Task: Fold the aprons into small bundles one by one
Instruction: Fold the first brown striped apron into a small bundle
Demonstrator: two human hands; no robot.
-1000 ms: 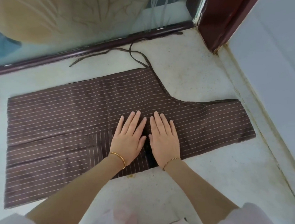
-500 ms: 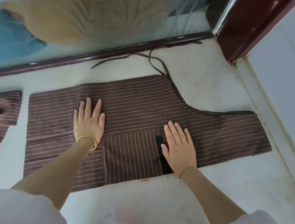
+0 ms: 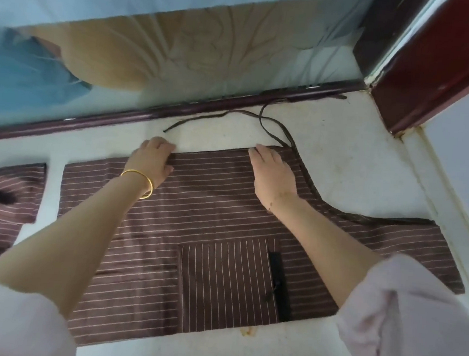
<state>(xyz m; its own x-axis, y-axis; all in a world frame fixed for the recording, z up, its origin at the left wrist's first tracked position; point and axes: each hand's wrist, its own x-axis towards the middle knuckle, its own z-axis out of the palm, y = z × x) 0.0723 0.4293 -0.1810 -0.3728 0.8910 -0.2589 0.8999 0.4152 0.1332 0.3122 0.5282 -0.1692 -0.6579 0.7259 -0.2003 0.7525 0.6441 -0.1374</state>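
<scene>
Head view shows us the apron (image 3: 220, 204) spread flat on the floor (image 3: 350, 159), its pocket (image 3: 225, 284) near us and its straps (image 3: 272, 129) trailing toward the glass (image 3: 180, 61). Our left hand (image 3: 152, 158) and right hand (image 3: 272, 176) sit apart on the apron's far edge. The fingers (image 3: 168, 148) of both curl down onto that edge and seem to pinch it, though the right thumb is hidden. We judge the step to be a lengthwise fold, bringing the far edge toward us. To do it well, we should:
- raise both hands together
- keep the cloth taut between them so the stripes stay parallel
- tuck the loose straps inside
- lay the edge square on the near one

A second apron (image 3: 4, 202) lies just to the left
</scene>
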